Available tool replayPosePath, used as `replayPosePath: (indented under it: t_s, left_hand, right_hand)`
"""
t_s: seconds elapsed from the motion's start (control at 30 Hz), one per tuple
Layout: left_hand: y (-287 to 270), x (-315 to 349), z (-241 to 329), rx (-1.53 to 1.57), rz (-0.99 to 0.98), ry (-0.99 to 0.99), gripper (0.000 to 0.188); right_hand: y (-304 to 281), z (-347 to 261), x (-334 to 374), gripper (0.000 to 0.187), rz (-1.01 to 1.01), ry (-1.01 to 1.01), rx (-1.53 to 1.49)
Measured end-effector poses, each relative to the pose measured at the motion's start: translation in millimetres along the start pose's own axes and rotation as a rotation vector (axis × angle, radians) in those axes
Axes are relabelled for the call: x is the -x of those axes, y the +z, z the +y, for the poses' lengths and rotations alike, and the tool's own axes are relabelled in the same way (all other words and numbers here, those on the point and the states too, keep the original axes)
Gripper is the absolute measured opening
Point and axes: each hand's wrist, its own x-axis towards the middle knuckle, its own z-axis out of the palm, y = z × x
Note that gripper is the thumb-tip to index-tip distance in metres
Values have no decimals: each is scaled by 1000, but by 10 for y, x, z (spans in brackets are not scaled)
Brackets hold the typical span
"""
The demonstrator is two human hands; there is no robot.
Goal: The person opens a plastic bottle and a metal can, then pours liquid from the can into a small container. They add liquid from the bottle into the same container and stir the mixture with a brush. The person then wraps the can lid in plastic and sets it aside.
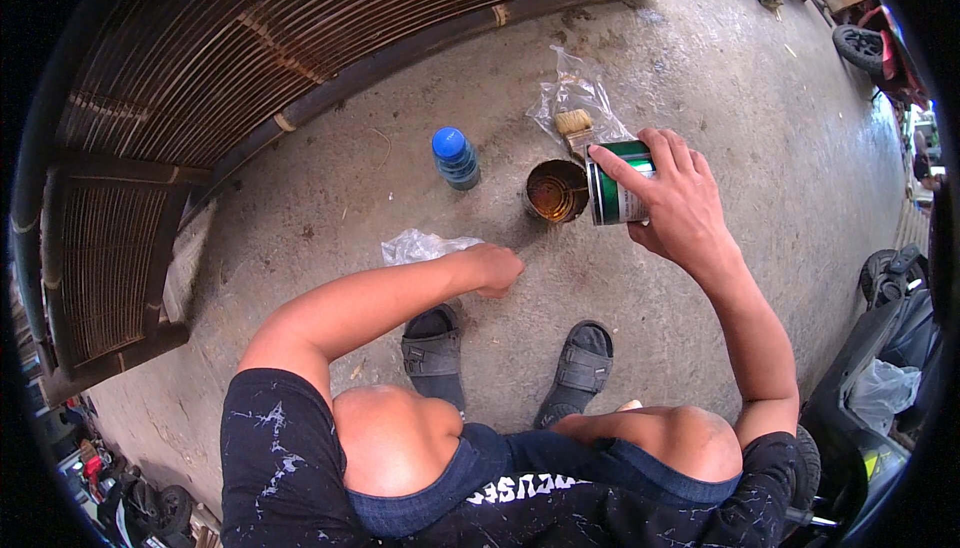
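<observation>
A green and silver tin can (622, 184) is tipped on its side in my right hand (682, 191), its open end facing left. That end meets the rim of a dark open can (533, 176) standing on the floor, with amber liquid inside. A thin stream seems to run between them. My left hand (492, 270) is closed, low and nearer to me than the open can; what it holds, if anything, is hidden. Just beyond the cans lies a paintbrush (574, 124) with pale bristles, its handle partly hidden. A blue-capped bottle (456, 160) stands to their left.
Clear plastic wrap (594, 86) lies beneath the brush, and another crumpled plastic bag (410, 247) lies behind my left forearm. A slatted bamboo bench (250, 58) spans the far left. My sandalled feet (582, 368) are on the concrete floor. A motorbike (880, 368) stands at right.
</observation>
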Motion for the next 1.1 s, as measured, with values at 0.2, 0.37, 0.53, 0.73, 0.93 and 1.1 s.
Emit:
replayPosePath:
  t_s: [0.2,0.37,0.53,0.73,0.93,1.1]
  left_hand:
    - [34,-37,-40,-23,8,21,21]
    - [73,-12,-69,-8,64,26,17]
    - [67,-34,-64,3,62,21,25]
    - [63,-20,-32,50,44,-29,25]
    - [-11,40,31,52,91,-43,25]
    - [153,-83,-101,19,58,-7,26]
  right_hand:
    - [4,4,14,101,-3,-9,27]
    - [-22,22,-1,101,-8,20,18]
    - [-5,12,8,102,-4,-17,14]
    - [-33,19,4,99,-34,13,25]
    - [-41,4,9,99,-1,20,9]
    - [-14,-16,7,99,8,-9,-19]
